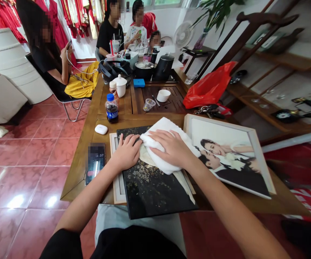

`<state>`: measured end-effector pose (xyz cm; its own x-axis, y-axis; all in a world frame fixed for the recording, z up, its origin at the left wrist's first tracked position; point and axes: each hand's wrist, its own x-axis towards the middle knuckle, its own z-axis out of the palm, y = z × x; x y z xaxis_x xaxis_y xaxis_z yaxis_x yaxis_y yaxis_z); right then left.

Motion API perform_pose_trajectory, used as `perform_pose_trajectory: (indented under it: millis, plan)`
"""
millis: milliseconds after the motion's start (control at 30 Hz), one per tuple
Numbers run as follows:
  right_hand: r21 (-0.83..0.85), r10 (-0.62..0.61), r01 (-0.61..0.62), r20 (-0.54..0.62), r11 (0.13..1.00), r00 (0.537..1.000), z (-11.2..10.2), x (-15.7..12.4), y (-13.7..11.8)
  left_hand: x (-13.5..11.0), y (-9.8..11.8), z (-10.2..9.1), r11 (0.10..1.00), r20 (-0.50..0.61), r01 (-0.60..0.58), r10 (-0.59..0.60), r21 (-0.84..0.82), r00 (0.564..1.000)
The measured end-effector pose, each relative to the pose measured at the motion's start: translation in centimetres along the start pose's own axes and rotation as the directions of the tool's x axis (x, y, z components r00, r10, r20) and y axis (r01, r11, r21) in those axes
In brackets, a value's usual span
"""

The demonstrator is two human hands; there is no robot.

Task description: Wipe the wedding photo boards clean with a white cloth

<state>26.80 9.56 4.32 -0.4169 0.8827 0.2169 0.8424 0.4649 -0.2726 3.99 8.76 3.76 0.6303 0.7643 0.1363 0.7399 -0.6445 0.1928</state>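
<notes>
A black panel [158, 199] with pale gold specks and a light shape lies at the table's near edge, its lower end sticking out over the edge. My right hand [168, 145] is closed over a folded white towel [165, 124] and presses it onto the panel's upper right part. Flat on the panel's left side rests my left hand [125, 151], fingers spread, the fingertips close to the towel. Under the panel, a pale wooden frame [117, 187] shows along the left. To the right leans a framed wedding photo [231, 144], partly behind my right forearm.
Left of the panel are a phone [94, 163] and a white earbud case [101, 129]. Beyond them stand a dark drink bottle [111, 109] and a lidded white cup [120, 86]. A red plastic bag [209, 86] lies at the back right. Several people sit around the far end.
</notes>
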Motion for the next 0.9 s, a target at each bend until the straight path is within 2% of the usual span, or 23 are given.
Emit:
perform_pose_trajectory:
  millis: [300,467,567,667,800,900]
  plan:
    - [-0.037,-0.165,0.168,0.063,0.985,0.984,-0.6,-6.3,-3.1,-0.1,0.4,-0.4,1.0,0.011,0.023,-0.023,-0.008,1.0]
    - [0.001,-0.309,0.311,0.116,0.95,0.944,-1.1,-9.9,-4.3,-0.1,0.5,-0.6,0.999,0.025,0.031,-0.031,-0.006,0.999]
    - [0.048,-0.359,0.356,0.149,0.933,0.921,-1.5,-10.7,-4.3,0.0,0.5,-0.7,1.0,0.043,0.019,-0.019,0.01,0.999]
    - [0.066,-0.314,0.308,0.129,0.949,0.941,-1.4,-10.1,-4.1,0.0,0.4,-0.7,1.0,0.057,0.005,-0.007,0.02,0.998]
    - [0.044,-0.161,0.159,0.056,0.986,0.985,-0.8,-7.7,-4.0,0.0,0.3,-0.7,1.0,0.067,-0.001,-0.001,0.025,0.998]
    - [0.039,-0.054,0.053,0.025,0.998,0.998,-0.2,-5.8,-4.0,0.0,0.3,-0.7,1.0,0.077,-0.002,0.0,0.021,0.997]
